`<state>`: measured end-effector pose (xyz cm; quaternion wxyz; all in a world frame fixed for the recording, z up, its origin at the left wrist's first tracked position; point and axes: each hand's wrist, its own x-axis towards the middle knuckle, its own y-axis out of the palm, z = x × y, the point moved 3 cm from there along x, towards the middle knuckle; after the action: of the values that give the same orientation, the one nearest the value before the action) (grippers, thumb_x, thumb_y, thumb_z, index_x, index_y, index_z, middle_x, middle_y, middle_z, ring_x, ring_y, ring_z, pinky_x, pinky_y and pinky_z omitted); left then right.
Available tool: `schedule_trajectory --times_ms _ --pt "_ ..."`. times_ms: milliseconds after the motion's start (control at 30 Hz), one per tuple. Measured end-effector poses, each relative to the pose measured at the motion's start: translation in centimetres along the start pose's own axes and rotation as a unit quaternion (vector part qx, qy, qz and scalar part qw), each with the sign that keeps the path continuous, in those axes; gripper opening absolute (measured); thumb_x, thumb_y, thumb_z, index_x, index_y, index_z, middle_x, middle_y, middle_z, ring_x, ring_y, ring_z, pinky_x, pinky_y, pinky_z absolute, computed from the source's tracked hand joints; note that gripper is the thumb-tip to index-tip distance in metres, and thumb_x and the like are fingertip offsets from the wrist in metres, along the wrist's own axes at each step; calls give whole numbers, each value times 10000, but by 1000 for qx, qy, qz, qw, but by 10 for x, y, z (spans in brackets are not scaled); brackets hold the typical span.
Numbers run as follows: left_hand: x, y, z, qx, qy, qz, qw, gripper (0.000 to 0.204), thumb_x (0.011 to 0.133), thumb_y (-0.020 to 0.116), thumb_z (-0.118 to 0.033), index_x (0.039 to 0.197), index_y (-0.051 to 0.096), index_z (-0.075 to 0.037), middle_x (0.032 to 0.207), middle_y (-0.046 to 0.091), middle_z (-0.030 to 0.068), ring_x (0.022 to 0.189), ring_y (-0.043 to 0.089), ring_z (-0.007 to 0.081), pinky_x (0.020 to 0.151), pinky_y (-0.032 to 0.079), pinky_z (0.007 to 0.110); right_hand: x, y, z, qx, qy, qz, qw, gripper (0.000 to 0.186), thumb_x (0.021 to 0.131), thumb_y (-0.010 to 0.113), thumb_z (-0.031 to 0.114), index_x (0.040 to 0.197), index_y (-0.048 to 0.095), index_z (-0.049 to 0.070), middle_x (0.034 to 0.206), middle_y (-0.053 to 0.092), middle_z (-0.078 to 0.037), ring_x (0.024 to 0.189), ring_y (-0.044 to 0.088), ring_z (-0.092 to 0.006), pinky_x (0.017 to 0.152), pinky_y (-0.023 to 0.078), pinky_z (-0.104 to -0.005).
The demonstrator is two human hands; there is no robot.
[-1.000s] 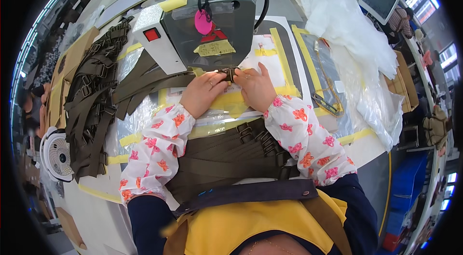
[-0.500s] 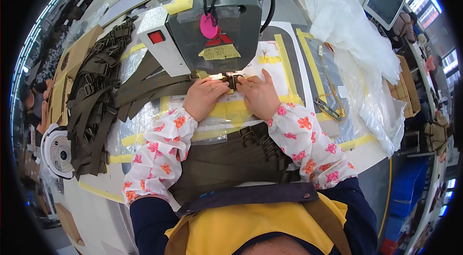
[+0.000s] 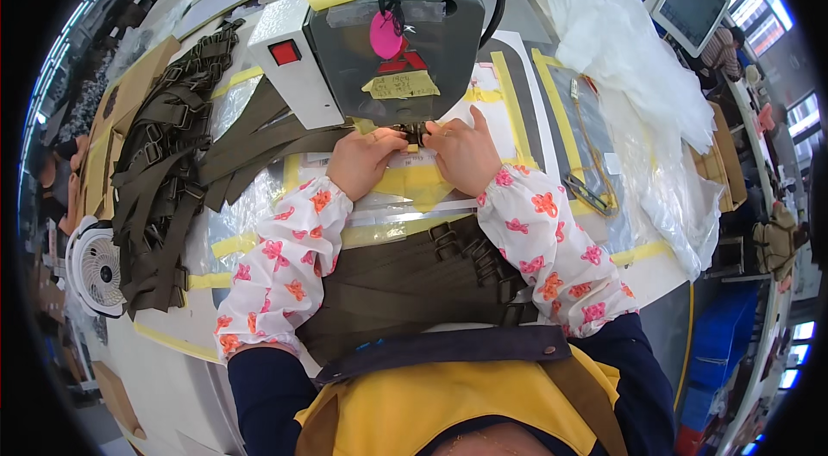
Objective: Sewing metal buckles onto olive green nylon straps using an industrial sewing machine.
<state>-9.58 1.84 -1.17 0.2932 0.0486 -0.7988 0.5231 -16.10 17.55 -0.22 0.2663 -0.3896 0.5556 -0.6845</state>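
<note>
Beneath the grey-and-white sewing machine head (image 3: 388, 68), my two hands meet at the needle area. My left hand (image 3: 362, 163) pinches the left side of a small dark strap piece with a metal buckle (image 3: 416, 137). My right hand (image 3: 467, 154) grips its right side between thumb and fingers, with one finger raised. The machine and my fingertips partly hide the piece. Flat olive straps (image 3: 267, 145) extend from the left toward my left wrist. More olive straps with buckles (image 3: 397, 283) lie between my forearms, near my body.
A heap of buckled straps (image 3: 164, 163) covers the left side, with a white fan (image 3: 97, 270) beside it. Thread snips (image 3: 589, 195) and a cord lie at right, near crumpled plastic sheeting (image 3: 634, 68). A monitor (image 3: 692, 3) stands at the far right.
The machine and table sit slightly differently in view, as my head has shifted a little. My hands stay at the needle area, with small finger movements around the strap piece.
</note>
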Motion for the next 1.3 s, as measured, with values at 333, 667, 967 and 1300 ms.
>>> schedule_trajectory --times_ms 333,667,967,1300 --pt "-1 -9 9 12 -87 20 996 154 780 579 -153 921 639 -161 667 597 101 624 579 285 586 466 376 6 1 -5 -12 -1 7 1000 184 758 514 104 872 651 149 1124 585 -6 968 548 -157 1004 233 -528" --pt "-55 -116 157 43 -314 126 940 1015 587 770 -418 1352 242 -9 1257 387 293 1171 405 382 1002 309 374 3 5 -6 25 -3 -42 999 302 712 557 35 1001 615 101 984 621 -7 978 537 -183 986 280 -509" --pt "-63 -121 192 30 -350 239 905 1228 486 792 -495 1383 107 -12 1289 328 315 1222 343 396 1021 286 356 -11 1 3 36 -38 -30 998 339 692 561 40 1029 578 74 1103 586 -89 1016 533 -232 958 330 -466" --pt "-52 -121 169 65 -440 307 841 1010 493 785 -421 1237 333 92 1130 504 271 1095 490 344 937 380 338 -154 -84 -107 -52 181 89 978 246 701 611 109 922 531 38 870 580 -155 822 557 -317 687 450 -424"
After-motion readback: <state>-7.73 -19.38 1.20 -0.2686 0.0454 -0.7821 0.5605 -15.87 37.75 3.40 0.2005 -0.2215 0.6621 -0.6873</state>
